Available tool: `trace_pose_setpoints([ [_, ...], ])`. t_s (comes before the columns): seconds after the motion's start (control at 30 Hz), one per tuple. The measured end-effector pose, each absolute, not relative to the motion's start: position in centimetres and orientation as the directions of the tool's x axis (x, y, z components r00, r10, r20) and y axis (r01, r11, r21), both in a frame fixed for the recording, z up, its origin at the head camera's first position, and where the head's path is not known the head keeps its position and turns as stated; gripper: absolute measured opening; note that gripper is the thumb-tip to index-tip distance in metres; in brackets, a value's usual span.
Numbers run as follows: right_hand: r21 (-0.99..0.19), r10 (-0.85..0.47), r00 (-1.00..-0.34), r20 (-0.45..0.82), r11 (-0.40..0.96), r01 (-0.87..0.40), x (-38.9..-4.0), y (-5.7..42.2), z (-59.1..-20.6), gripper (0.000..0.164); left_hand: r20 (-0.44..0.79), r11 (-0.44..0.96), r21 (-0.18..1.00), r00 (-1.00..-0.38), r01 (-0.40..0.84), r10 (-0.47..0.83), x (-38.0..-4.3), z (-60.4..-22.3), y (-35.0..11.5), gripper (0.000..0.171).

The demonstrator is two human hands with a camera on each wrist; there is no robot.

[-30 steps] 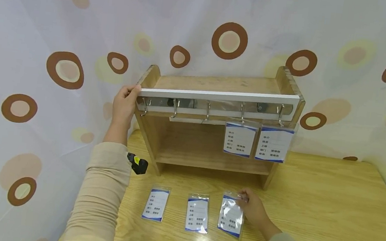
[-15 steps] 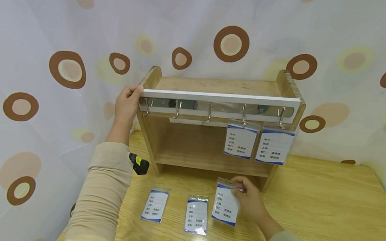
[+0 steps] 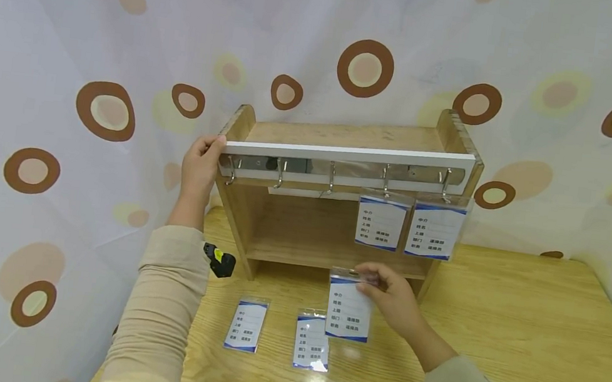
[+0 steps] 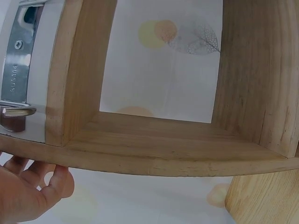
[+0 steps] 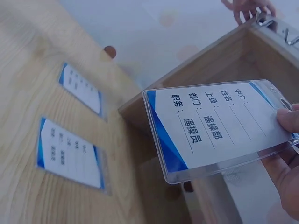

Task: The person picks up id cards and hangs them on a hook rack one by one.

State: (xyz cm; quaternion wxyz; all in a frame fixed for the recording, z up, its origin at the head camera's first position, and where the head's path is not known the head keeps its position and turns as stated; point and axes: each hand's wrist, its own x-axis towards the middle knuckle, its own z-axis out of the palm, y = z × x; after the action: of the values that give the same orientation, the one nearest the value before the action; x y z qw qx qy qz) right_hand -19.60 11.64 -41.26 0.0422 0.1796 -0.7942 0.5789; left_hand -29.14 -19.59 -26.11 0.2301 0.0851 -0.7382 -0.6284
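My right hand (image 3: 393, 295) pinches a clear-sleeved ID badge (image 3: 349, 309) by its slotted top corner. The badge hangs upright in front of the shelf's lower part, above the table. In the right wrist view the held badge (image 5: 210, 126) shows its printed face, with the thumb over its top end. My left hand (image 3: 201, 163) holds the upper left corner of the wooden shelf (image 3: 335, 235), beside the white hook rail (image 3: 344, 153). Seen from the left wrist, its fingers (image 4: 58, 184) press against the side panel. Two badges, a left one (image 3: 383, 224) and a right one (image 3: 435, 231), hang from the rail's right-hand hooks.
On the wooden table (image 3: 523, 323) lie two more badges, one at the left (image 3: 246, 326) and one in the middle (image 3: 312, 343), partly overlapped by the held one in the head view. Bare metal hooks (image 3: 279, 173) line the rail's left part. A patterned cloth (image 3: 313, 28) hangs behind.
My right hand has lifted the right-hand badge off the table and carried it up and left toward the shelf. The left hand has stayed at the shelf's corner.
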Motion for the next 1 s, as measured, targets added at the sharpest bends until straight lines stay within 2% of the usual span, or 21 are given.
trace_pose_setpoints([
  [0.4, -0.932, -0.229, -0.938, 0.26, 0.196, -0.306, -20.2, 9.5, -37.6, 0.026, 0.228, 0.189, 0.969, -0.879, 0.162, -0.418, -29.2, -26.1, -19.6, 0.019],
  [1.0, -0.901, -0.229, -0.904, 0.36, 0.165, -0.4, -22.2, 8.6, -34.5, 0.027, 0.235, 0.178, 0.969, -0.873, 0.173, -0.428, -29.2, -26.2, -19.5, 0.015],
])
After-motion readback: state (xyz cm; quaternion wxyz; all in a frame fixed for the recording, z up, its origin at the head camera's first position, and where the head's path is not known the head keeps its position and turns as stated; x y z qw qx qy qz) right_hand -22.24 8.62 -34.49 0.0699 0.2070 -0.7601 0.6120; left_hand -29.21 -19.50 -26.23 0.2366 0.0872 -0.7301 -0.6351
